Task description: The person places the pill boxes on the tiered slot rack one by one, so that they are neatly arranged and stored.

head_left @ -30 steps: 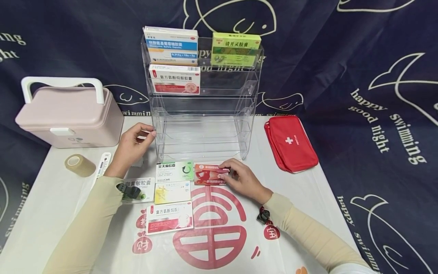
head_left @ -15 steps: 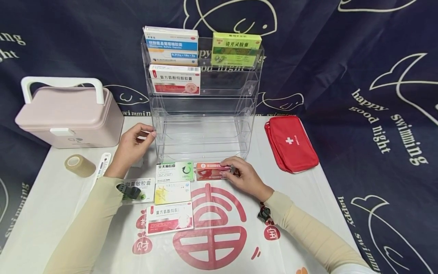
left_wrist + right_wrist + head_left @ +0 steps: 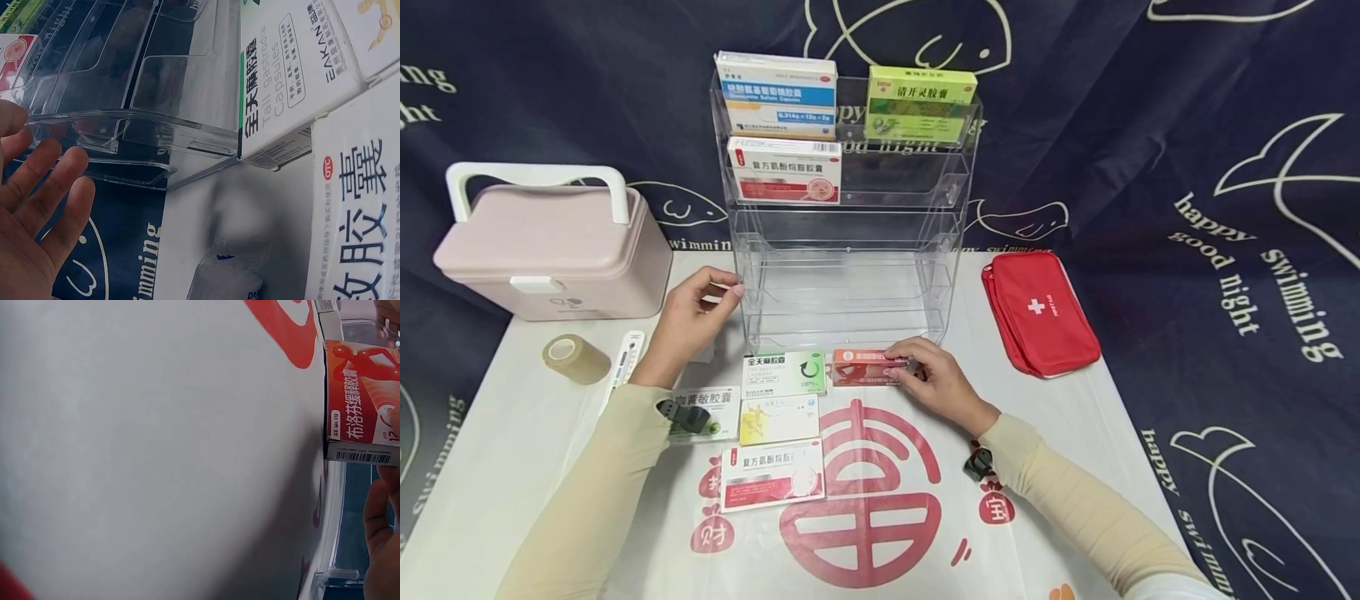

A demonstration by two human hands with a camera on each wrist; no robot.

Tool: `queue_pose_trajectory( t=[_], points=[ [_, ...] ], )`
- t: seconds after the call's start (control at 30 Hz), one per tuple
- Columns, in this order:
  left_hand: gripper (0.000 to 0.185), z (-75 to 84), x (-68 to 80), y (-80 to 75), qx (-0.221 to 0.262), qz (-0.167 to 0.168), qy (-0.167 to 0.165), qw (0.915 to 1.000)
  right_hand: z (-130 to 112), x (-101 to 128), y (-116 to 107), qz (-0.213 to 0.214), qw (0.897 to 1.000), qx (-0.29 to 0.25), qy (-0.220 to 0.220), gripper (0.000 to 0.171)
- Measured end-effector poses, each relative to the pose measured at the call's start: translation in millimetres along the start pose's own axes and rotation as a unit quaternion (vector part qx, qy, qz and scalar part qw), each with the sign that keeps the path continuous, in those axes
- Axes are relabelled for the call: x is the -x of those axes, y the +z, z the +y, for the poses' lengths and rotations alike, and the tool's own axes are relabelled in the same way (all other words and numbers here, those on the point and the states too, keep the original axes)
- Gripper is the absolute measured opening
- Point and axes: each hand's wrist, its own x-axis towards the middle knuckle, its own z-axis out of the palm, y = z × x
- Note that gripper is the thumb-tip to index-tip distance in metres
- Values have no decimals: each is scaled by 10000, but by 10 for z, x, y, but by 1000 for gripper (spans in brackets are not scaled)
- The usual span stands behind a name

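My right hand (image 3: 942, 382) pinches a red-orange medicine box (image 3: 859, 368) by its right end, thumb on the near side and fingers on the far side. In the right wrist view the box's printed front and barcode end show. The box is tipped up just in front of a clear acrylic display rack (image 3: 850, 287). My left hand (image 3: 688, 321) is at the rack's left side, fingertips at its edge. Its fingers look relaxed in the left wrist view. A green-and-white medicine box (image 3: 782, 375) lies left of the red-orange one.
More medicine boxes lie nearer me: yellow-and-white (image 3: 778, 419), red-and-white (image 3: 772, 477) and white-and-green (image 3: 718, 408). Blue-and-white (image 3: 777, 96), yellow-green (image 3: 920, 104) and red-and-white boxes stand in the rack's upper tiers. Around it are a pink case (image 3: 550, 242), tape roll (image 3: 576, 360), thermometer (image 3: 627, 358) and red first-aid pouch (image 3: 1039, 315).
My right hand has tipped the red-orange box more upright and shifted it slightly right and toward the rack. The left hand has stayed at the rack's side.
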Motion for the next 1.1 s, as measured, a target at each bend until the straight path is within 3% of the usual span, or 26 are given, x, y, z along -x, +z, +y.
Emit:
queue_pose_trajectory(
  t=[0.23, 0.47, 0.7, 0.87, 1.1],
  points=[
    [23, 22, -4, -7, 8, 16, -1, 10000, -22, -18, -28, 15, 10000, -54, 36, 29],
    [24, 27, 0, 0, -30, -28, 8, 10000, -128, -167, -174, 364, 9989, -252, 125, 31],
    [24, 11, 9, 3, -64, 0, -49, 10000, -672, -601, -583, 618, 9973, -387, -118, 29],
    [23, 8, 3, 1, -91, 9, -11, 10000, -855, -988, -976, 819, 9946, -308, -556, 30],
    [23, 16, -2, -8, -63, -6, 1, 10000, -1080, -1551, -1513, 1279, 9909, -347, -253, 25]
  ],
)
